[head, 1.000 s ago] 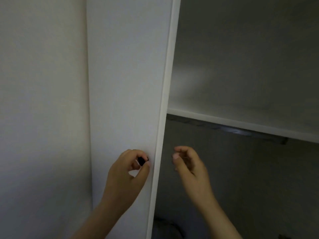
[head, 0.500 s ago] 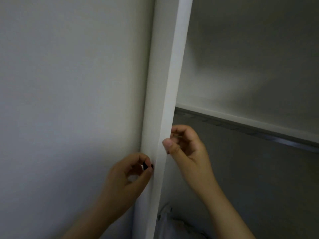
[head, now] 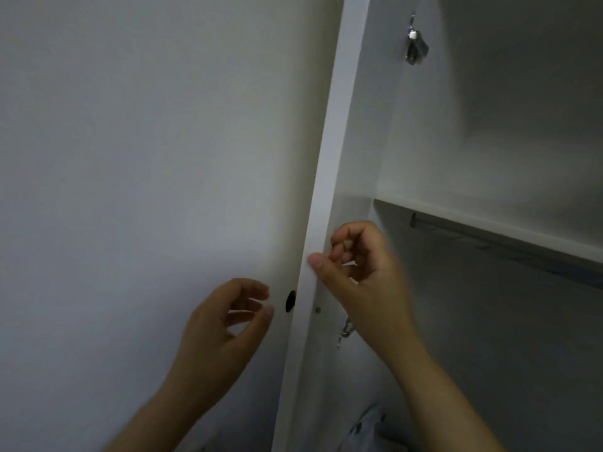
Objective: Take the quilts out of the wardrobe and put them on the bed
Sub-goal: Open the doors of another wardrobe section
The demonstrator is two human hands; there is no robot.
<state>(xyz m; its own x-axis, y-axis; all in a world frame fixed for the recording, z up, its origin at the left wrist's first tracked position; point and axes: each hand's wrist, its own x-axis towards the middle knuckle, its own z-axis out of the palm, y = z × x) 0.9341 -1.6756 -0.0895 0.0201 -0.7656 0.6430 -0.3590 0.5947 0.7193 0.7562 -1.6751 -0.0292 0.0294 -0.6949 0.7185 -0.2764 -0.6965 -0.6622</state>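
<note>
The white wardrobe door (head: pixel 329 177) stands swung wide, seen nearly edge-on. A small black knob (head: pixel 290 301) sits on its outer face. My left hand (head: pixel 225 324) hovers just left of the knob, fingers curled apart, touching nothing. My right hand (head: pixel 362 272) is beside the door's edge with the thumb against it and the fingers curled; a firm grip does not show. At the bottom inside the wardrobe, a pale corner of fabric (head: pixel 367 425) shows, possibly a quilt; most of it is out of frame.
A white shelf (head: pixel 483 223) crosses the wardrobe interior with a metal hanging rail (head: pixel 509 246) under it. Metal hinges (head: pixel 415 47) are fixed on the inner side wall, another hinge (head: pixel 346 331) lower down. A plain wall (head: pixel 130 158) fills the left.
The door has swung further open to the left. My left hand has let go of the black knob and drawn back. My right hand has come to the door's edge.
</note>
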